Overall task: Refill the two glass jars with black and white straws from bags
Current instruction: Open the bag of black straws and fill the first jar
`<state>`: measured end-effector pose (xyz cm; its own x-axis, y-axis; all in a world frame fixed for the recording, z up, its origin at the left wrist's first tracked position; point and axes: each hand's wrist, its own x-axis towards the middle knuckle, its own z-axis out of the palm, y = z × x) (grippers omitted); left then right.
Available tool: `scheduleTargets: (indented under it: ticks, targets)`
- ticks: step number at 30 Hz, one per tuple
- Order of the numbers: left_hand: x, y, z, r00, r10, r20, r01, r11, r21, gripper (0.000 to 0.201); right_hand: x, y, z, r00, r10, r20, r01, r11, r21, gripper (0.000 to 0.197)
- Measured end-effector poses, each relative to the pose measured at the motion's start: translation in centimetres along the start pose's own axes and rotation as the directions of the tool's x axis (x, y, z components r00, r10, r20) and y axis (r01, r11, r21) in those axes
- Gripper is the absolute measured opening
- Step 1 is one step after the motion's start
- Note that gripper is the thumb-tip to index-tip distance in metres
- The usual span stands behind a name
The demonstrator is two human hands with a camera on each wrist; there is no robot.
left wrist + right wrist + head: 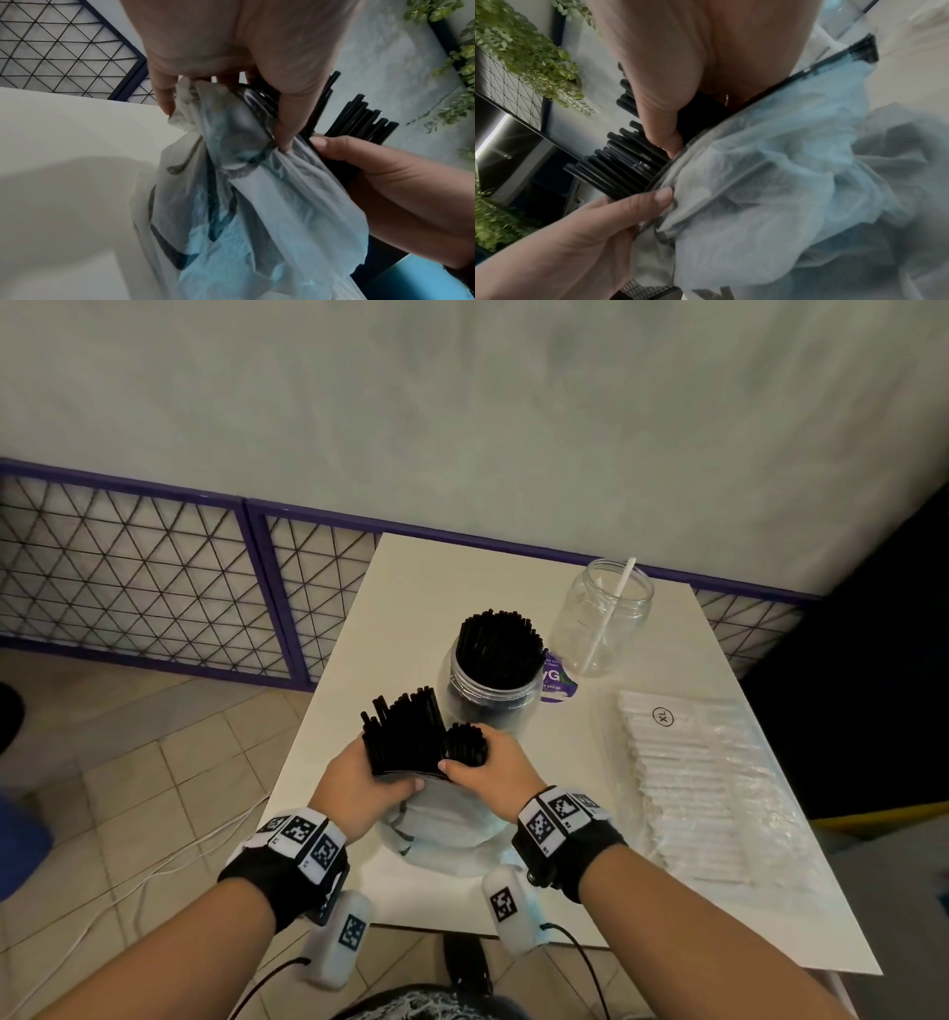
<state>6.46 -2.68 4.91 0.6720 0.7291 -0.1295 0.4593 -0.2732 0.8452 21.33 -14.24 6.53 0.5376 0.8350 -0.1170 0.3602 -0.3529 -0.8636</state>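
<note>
Both hands work at the near edge of the white table (405, 567). Left hand (359, 785) grips the crumpled pale bag (441, 824) together with a fanned bundle of black straws (405, 731) sticking up out of its mouth. Right hand (493, 765) has its fingers curled round a smaller clump of black straws (466, 744), thumb pressed at the bag's rim. Just behind the hands stands a glass jar (488, 698) already packed with upright black straws. Farther back right, a second glass jar (606, 616) holds a single white straw (611, 613), leaning. A flat clear pack of white straws (688, 783) lies on the table's right side, well apart from the jars. A purple sticker (557, 683) sits between the jars.
</note>
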Motion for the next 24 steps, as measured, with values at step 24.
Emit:
scheduleTargets:
  ticks: [24]
  targets:
    - [0.7,-0.5,0.5,0.997,-0.019,-0.075,0.018,1.0,-0.012,0.046,-0.8,-7.3,-9.0,0.979,-0.101,-0.178,0.162,0.912,0.377,0.013]
